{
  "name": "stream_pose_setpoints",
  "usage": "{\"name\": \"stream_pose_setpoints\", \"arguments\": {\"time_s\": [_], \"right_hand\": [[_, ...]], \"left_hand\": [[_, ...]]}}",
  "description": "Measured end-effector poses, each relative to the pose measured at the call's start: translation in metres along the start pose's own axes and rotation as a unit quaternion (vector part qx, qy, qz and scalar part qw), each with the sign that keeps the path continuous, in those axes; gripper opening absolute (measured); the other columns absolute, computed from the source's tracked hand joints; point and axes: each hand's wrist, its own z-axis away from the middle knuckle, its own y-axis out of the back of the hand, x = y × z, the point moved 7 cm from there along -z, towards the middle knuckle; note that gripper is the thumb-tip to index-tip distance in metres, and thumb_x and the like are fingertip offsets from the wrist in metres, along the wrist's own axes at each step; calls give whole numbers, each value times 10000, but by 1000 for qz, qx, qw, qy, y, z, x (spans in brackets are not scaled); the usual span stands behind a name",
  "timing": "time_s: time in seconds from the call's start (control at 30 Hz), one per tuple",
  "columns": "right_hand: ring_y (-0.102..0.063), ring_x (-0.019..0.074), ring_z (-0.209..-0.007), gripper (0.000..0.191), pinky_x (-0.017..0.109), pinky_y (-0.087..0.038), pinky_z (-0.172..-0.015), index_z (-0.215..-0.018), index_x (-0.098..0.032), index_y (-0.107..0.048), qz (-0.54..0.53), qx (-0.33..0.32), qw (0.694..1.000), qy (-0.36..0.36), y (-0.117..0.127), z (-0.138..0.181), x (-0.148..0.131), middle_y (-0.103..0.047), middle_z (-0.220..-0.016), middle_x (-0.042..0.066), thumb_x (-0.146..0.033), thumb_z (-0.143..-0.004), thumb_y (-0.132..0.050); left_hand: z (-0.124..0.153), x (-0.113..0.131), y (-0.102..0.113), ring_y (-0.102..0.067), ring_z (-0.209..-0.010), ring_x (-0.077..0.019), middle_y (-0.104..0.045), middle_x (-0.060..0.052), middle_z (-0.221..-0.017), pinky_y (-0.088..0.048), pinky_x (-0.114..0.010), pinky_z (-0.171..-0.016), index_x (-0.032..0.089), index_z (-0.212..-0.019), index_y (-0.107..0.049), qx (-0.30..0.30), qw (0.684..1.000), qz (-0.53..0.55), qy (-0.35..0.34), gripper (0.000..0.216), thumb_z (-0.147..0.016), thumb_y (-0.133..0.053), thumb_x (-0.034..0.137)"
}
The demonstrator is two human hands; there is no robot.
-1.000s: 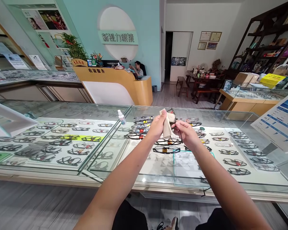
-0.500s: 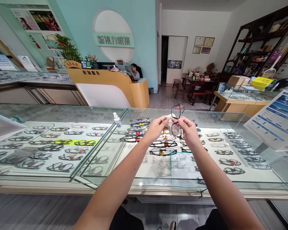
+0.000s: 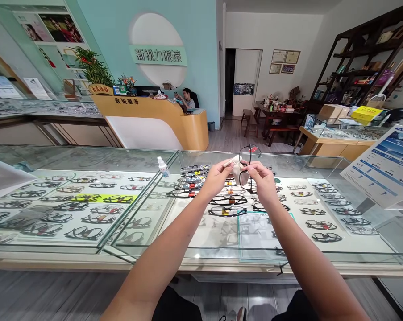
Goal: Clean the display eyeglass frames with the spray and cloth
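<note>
Black-framed eyeglasses, turned on end, are pinched near the bridge by my right hand. A red mark shows on the upper lens. My left hand grips a pale cleaning cloth, which lies against the left side of the glasses by the lower lens. The fingers of both hands are closed. Under them is a glass display case with rows of glasses. A white spray bottle stands on the glass left of my left hand. My forearms hide some of the frames.
Black frames lie just below my hands. Another glass case adjoins on the left. A printed sign leans at the right. Behind are a wooden counter with a seated person, and a dark table.
My left hand has shifted slightly left with the cloth, and more of the cloth shows between the hands. The glasses stay in my right hand, tilted slightly differently.
</note>
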Motion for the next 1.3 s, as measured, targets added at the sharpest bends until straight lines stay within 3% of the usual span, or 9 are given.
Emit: {"name": "stream_pose_setpoints", "arguments": {"time_s": [0.5, 0.73, 1.0, 1.13, 1.23, 1.3], "right_hand": [[-650, 290, -1156, 305, 461, -453, -1122, -864, -288, -830, 53, -41, 998, 17, 0, 1, 1, -668, -977, 68, -573, -947, -757], [-616, 257, -981, 315, 438, -462, -1008, -870, -283, -821, 101, -36, 993, 45, -3, 3, -9, -662, -918, 53, -568, -966, -727], [-638, 264, -1066, 267, 424, -448, -1048, -890, -283, -817, 61, -55, 995, 55, -8, 5, -11, -654, -957, 53, -507, -991, -714], [-585, 228, -933, 313, 370, -456, -892, -885, -266, -819, 57, -26, 997, 38, -2, 3, -5, -624, -917, 41, -546, -974, -711], [-471, 176, -752, 342, 322, -397, -719, -888, -252, -820, 32, -5, 999, -5, 4, 2, 2, -602, -846, 20, -576, -942, -727], [-362, 148, -645, 358, 306, -306, -619, -884, -238, -814, 6, -5, 999, -47, 6, 3, 8, -552, -738, -4, -589, -914, -749]], "left_hand": [[1, 6, 1, -727, -924, -219, -804, -113, -1128, -610, -318, -866, 158, -1173, -817, -12, 999, -33, -9, 521, -919, -750, 608], [1, 3, -2, -697, -819, -198, -786, -90, -963, -599, -310, -776, 144, -1108, -819, -16, 1000, -4, 5, 532, -879, -791, 622], [-4, 6, 11, -693, -885, -204, -776, -86, -1013, -565, -292, -804, 160, -1074, -776, 22, 1000, -7, -7, 503, -857, -794, 613], [-6, 6, 25, -669, -841, -191, -712, -42, -884, -536, -274, -751, 189, -1020, -719, 87, 996, -18, -12, 381, -900, -721, 550], [-2, 7, 24, -582, -677, -160, -571, 8, -726, -494, -270, -658, 205, -982, -671, 78, 996, -50, -10, 327, -955, -623, 527], [3, 17, 22, -554, -664, -147, -547, 23, -743, -492, -269, -671, 216, -1078, -664, 78, 988, -120, -50, 336, -953, -647, 527]]}}
